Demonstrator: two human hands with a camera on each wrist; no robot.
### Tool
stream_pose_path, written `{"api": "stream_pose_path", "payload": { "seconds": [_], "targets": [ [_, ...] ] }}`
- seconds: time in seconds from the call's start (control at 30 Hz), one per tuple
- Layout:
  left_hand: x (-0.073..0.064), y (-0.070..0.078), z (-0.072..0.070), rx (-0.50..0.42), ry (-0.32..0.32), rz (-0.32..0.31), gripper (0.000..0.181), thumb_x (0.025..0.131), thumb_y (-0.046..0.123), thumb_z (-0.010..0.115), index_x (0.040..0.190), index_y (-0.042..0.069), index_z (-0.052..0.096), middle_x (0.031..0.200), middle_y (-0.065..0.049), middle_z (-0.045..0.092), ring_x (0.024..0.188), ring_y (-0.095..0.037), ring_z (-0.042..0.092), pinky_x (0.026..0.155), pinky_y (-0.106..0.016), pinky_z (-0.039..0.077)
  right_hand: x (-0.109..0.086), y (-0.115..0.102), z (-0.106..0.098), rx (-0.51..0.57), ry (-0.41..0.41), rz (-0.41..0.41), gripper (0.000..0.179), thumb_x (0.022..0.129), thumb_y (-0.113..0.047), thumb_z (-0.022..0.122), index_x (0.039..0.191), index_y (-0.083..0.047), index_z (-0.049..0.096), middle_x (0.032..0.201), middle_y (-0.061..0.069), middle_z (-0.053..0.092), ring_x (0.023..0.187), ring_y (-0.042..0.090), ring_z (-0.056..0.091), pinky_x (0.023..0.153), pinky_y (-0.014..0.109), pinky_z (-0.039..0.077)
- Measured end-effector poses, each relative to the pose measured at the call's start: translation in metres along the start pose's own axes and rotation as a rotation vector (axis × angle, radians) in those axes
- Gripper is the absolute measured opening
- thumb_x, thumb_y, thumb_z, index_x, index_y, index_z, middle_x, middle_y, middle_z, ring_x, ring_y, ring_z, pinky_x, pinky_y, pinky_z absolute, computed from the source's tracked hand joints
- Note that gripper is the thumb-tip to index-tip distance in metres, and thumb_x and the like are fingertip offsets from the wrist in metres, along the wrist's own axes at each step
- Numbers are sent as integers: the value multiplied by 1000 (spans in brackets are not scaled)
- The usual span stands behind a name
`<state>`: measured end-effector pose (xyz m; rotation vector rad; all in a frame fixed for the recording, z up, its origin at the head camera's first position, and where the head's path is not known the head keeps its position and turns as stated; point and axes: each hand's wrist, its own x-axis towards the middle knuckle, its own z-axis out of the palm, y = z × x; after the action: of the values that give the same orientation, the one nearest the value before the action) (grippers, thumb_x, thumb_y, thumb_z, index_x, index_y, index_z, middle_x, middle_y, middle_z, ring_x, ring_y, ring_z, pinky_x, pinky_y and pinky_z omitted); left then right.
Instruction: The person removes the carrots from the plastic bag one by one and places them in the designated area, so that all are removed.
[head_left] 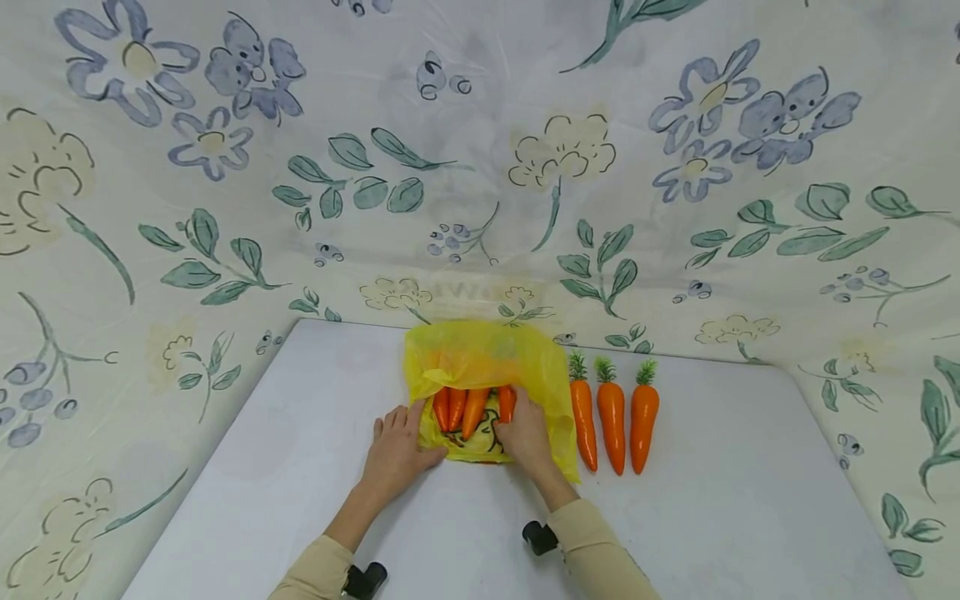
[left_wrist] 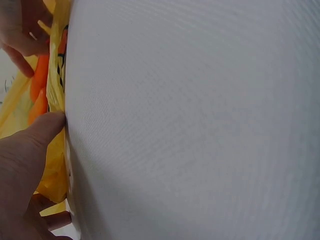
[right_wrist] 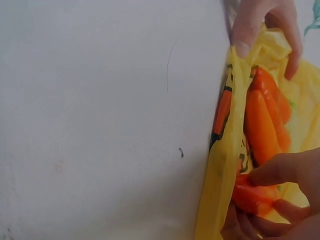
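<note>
A thin yellow plastic bag (head_left: pixel 486 340) lies on its side, its open mouth facing me. Several orange toy carrots (head_left: pixel 474 412) rest inside, tips toward the mouth. My right hand (head_left: pixel 529 437) reaches into the mouth at the right and grips a carrot (right_wrist: pixel 251 196) between thumb and fingers; its far end is hidden in the bag. At the left of the mouth, my left hand (head_left: pixel 397 454) rests against the bag's side, its thumb (left_wrist: pixel 47 127) pressing the lower rim and fingers spread along the outside.
Three carrots with green tops, a left one (head_left: pixel 583 427), a middle one (head_left: pixel 612 429) and a right one (head_left: pixel 643 429), lie side by side right of the bag. They rest on a white table (head_left: pixel 720 500). A floral sheet (head_left: pixel 480 183) rises behind the table's back edge.
</note>
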<state>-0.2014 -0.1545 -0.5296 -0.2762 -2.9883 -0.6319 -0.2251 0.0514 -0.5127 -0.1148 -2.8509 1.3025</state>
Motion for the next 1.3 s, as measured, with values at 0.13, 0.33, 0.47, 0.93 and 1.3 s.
{"api": "stream_pose_path", "payload": {
  "seconds": [0.13,0.33,0.47,0.93,1.3],
  "targets": [
    [0,0,0,3,9,10,84,74,43,72,139,7,31,122,-21,47,119,-39,38,99,-62,23,0,0,-1,29,8,20,65,76,-5,71,134,-4,41,122,23,53,112,39,49,88,48,44],
    [-1,0,0,-4,2,3,84,74,43,71,139,8,31,123,-21,46,120,-39,37,100,-63,22,-1,-3,-2,53,1,47,65,76,-2,69,134,-5,42,125,22,50,114,40,46,91,51,41],
    [-1,-1,0,-8,-3,-2,84,75,44,71,139,8,31,124,-21,46,120,-39,37,101,-63,21,-3,-4,-3,61,5,60,64,76,-2,67,135,-6,42,127,21,49,115,37,46,93,50,40],
    [0,0,0,-16,9,10,84,75,45,70,140,7,32,122,-21,47,120,-38,37,100,-62,22,-12,-12,-8,55,22,50,60,77,-1,64,133,-6,44,121,21,50,102,34,53,83,48,46],
    [-1,0,0,-3,9,10,85,75,43,71,140,7,31,120,-20,47,118,-37,38,99,-61,23,-22,-18,-16,126,17,78,59,77,-5,63,133,-7,46,118,18,51,94,28,51,79,44,46]
  ]
}}
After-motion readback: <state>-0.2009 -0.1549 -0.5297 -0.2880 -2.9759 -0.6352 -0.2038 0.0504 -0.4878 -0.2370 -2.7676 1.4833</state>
